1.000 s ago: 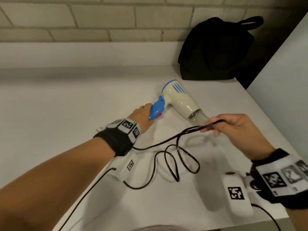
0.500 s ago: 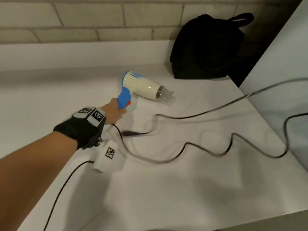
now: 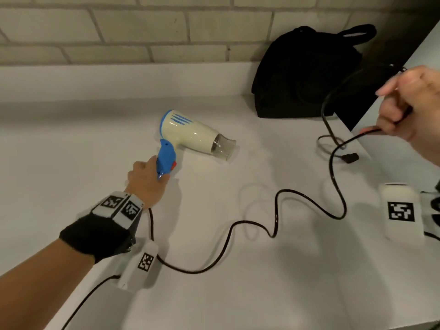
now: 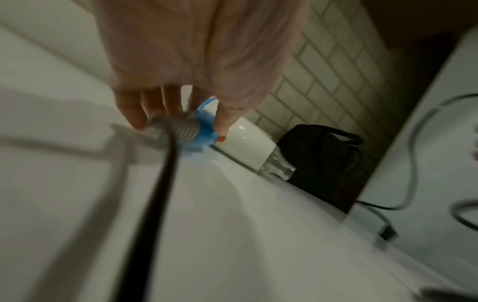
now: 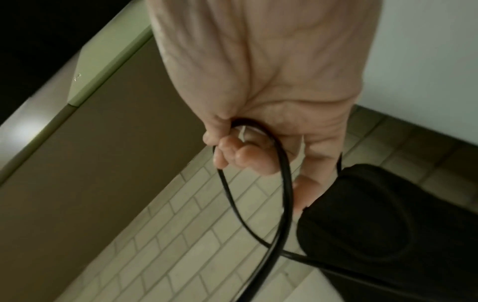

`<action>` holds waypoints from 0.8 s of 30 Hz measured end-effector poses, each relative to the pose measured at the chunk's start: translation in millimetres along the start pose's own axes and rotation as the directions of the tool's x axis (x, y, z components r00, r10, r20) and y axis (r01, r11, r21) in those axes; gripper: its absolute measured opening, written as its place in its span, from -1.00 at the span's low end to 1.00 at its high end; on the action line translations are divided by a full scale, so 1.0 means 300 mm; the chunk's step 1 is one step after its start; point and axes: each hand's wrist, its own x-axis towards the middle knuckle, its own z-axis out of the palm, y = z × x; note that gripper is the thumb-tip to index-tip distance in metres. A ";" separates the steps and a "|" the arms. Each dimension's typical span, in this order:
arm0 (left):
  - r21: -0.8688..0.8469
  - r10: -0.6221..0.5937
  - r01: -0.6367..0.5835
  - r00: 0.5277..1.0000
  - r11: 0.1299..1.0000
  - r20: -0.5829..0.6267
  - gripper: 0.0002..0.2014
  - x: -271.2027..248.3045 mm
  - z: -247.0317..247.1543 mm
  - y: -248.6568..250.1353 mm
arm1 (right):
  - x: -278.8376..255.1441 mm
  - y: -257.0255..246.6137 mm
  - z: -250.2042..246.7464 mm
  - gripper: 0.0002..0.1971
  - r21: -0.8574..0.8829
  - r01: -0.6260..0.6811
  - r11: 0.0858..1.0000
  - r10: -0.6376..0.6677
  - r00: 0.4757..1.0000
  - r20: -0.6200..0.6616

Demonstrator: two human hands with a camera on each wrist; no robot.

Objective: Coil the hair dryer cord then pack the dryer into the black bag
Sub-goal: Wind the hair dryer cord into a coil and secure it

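Observation:
The cream hair dryer (image 3: 190,133) with a blue handle (image 3: 165,158) lies on the white counter (image 3: 71,151), its clear nozzle pointing right. My left hand (image 3: 147,179) grips the lower end of the blue handle (image 4: 204,132). The black cord (image 3: 276,215) trails from under that hand in loose waves across the counter to my right hand (image 3: 409,108), which holds it raised at the right edge. In the right wrist view the fingers (image 5: 232,151) curl round a loop of cord (image 5: 284,183). The plug (image 3: 350,158) lies on the counter below the right hand. The black bag (image 3: 304,75) stands at the back right.
A brick wall (image 3: 142,27) with a white upstand runs behind the counter. A white panel (image 3: 404,151) stands along the counter's right side, next to the bag. The counter's front edge (image 3: 357,326) is close below.
The right hand swung out of view to the right, dragging the tangled cord out into long waves, and is now back in view, raised near the bag. The left hand turned the dryer, nozzle rightwards.

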 end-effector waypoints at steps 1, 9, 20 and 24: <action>0.020 0.064 -0.063 0.997 0.998 -0.038 -0.48 -0.036 -0.008 0.023 | 0.010 -0.021 0.024 -0.70 0.016 0.003 1.000 -0.002 1.000 -0.017; 0.011 0.418 -0.529 0.682 0.849 0.600 -0.28 -0.347 0.086 0.178 | 0.032 -0.055 0.121 -0.73 0.315 0.141 0.938 -0.136 0.990 -0.037; -0.588 0.393 -0.367 0.915 0.721 -0.090 -0.56 -0.328 -0.028 0.027 | -0.005 0.236 0.019 -0.40 -0.886 -0.321 0.335 0.485 0.865 -0.130; -0.605 0.446 -0.435 0.883 0.667 -0.142 -0.63 -0.365 -0.044 0.053 | -0.116 0.070 0.228 -0.51 -0.695 0.166 0.700 -0.229 0.973 0.001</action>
